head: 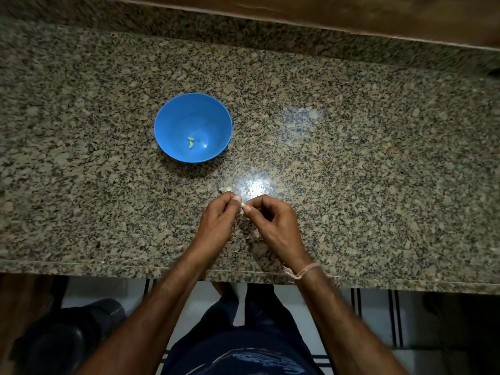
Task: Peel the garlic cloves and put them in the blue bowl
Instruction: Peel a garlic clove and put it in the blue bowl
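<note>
Two peeled cloves (190,142) lie at the bottom of the blue bowl (173,123) in the head view. Nearer us and right of the bowl, the left hand (217,219) and right hand (273,220) both pinch one garlic clove (242,205). Their fingers hide most of it, so we cannot tell how much skin it carries. A pale skin scrap (225,189) lies between the bowl and the hands, half lost in glare.

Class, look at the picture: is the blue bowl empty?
No, two small peeled cloves lie at the bottom of the blue bowl.
</note>
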